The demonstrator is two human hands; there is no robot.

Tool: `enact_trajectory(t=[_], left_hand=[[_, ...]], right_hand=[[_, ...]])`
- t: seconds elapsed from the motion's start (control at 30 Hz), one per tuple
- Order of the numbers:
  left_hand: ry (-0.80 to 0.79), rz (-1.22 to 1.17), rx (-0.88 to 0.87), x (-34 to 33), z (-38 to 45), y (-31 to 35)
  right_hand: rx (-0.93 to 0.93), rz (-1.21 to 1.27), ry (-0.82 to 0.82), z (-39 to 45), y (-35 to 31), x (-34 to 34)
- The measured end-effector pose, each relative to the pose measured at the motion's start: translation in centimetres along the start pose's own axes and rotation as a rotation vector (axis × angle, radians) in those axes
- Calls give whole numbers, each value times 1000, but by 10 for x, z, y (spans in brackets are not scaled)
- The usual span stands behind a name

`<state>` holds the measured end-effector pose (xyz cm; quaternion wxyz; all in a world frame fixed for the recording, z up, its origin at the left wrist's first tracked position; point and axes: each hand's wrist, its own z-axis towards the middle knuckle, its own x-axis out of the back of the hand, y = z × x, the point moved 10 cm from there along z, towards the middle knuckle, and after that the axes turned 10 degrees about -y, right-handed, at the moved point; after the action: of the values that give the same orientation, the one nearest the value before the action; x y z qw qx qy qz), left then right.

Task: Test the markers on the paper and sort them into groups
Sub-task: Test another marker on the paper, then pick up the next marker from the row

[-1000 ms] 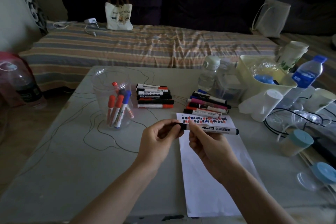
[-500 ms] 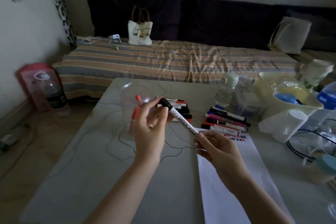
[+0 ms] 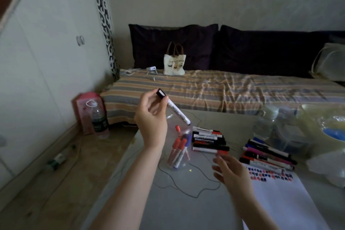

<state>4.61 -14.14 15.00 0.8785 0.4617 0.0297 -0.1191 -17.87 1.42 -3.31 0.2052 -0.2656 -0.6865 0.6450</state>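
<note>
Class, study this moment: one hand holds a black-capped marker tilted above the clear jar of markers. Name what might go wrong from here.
1. The left hand grips the marker only near its cap, tilted above the clear jar; it may miss the opening and fall on the table.
2. The jar looks light; a knock might tip it.
3. The right hand is blurred beside the stacked markers and might scatter them.

Dim indoor view, soft light, wide-angle bending at the edges.

Weak, even light is falling across the frame, casting no hard shadows; the cushions at upper centre are sinking into near-black. The right hand is smearing with motion blur, and the bottles at the right edge are reading soft. Wall lines at upper left are bowing.
</note>
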Motion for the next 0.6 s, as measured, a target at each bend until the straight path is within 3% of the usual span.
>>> enact_trajectory(t=[0.13,0.27,0.4,0.53,0.6], left_hand=[[-128,437,-201,-18,12,14],[-275,760,-84,-36,-2,-29],[-318,822,64,-36,-16,-55],[-259,764,-197,-53,-47,-16],[-370,692,-245,-73,-78,-16]], right_hand=[[-73,-175,-58,9,24,-4],[-74,-261,-74,6,29,-2],[-61,-323,-88,7,29,4],[-108,-320,-39,11,37,22],[-141,-340,-31,12,46,30]])
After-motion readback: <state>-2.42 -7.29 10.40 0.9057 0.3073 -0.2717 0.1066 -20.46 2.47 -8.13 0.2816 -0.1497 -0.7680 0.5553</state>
